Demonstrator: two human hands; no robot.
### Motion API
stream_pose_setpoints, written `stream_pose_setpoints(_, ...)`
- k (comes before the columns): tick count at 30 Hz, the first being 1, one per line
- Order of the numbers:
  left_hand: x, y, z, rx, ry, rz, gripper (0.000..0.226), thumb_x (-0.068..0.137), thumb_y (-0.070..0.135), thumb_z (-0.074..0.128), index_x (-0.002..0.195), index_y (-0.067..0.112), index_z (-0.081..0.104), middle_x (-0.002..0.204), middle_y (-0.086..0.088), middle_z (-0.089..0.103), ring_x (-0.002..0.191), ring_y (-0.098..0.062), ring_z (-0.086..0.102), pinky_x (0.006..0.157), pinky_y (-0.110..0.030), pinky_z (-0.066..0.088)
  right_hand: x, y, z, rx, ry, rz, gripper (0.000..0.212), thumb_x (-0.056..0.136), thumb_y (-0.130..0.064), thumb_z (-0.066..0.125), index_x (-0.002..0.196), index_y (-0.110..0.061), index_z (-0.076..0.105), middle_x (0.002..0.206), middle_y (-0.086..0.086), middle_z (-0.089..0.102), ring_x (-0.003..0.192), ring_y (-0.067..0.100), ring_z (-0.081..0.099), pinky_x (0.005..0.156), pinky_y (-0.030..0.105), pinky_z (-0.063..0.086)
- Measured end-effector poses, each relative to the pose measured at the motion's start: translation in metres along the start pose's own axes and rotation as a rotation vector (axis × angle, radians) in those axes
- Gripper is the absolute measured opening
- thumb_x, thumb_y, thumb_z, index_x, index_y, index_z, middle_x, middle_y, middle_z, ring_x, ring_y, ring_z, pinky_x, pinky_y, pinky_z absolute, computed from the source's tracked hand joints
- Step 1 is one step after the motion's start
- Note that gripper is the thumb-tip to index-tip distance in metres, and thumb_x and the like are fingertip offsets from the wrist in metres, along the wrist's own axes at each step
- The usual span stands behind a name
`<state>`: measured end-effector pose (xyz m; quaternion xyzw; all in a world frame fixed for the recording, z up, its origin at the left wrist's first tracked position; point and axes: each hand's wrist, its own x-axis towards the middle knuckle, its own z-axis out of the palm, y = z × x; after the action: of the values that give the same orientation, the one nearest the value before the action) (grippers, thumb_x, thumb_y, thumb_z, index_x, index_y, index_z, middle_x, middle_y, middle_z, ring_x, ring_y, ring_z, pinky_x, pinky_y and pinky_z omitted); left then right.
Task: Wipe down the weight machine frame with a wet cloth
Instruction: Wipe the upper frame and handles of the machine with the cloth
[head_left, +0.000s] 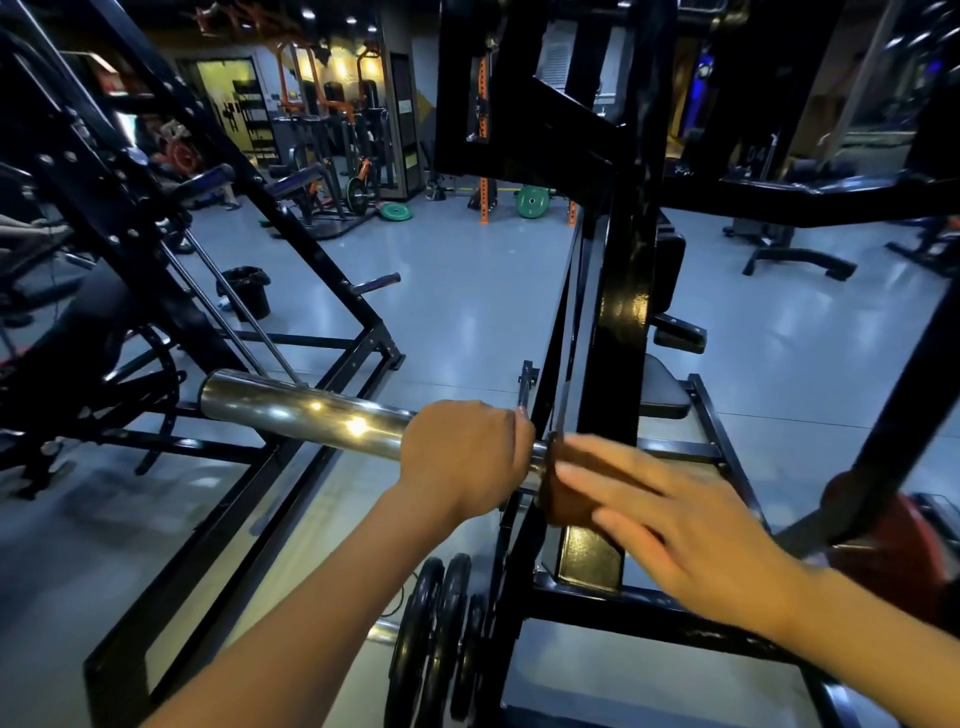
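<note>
No brand or label can be read on the black weight machine frame. The left hand is curled around the chrome sleeve near its inner end. The right hand, blurred, has straight fingers pressing a dark brown cloth against the upright post of the frame. Black weight plates stand below the hands, and a black bin stands on the grey floor behind.

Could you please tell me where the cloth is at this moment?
In the head view the brown cloth sits low and right of centre, under the fingers of the right hand, at the inner end of the chrome sleeve gripped by the left hand.
</note>
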<state>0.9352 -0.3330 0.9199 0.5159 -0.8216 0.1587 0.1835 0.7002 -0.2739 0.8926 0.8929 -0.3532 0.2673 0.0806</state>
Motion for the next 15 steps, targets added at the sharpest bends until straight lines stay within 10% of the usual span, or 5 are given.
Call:
stream_pose_setpoints(7,-0.002,0.003,-0.003,-0.012,0.001,-0.012,0.06,0.107,0.038,0.024,0.06,0.019,0.057,0.053,0.005,0.05,0.045,-0.017,0.051,0.051,-0.029,0.046,0.034,0.028,-0.011,0.051,0.131,0.136,0.047,0.108,-0.053,0.031,0.154,-0.044,0.042,0.16,-0.02,0.038,0.126,0.011,0.057,0.087,0.018,0.053)
stream_pose_setpoints(15,0.001,-0.002,-0.001,0.018,-0.014,0.022,0.056,0.108,0.036,0.027,0.066,0.019,0.06,0.057,0.003,0.054,0.048,-0.019,0.054,0.05,-0.028,0.043,0.013,0.023,-0.005,-0.046,-0.01,-0.141,0.046,0.112,-0.042,0.03,0.156,-0.037,0.038,0.161,-0.008,0.041,0.1,0.007,0.067,0.069,0.019,0.055)
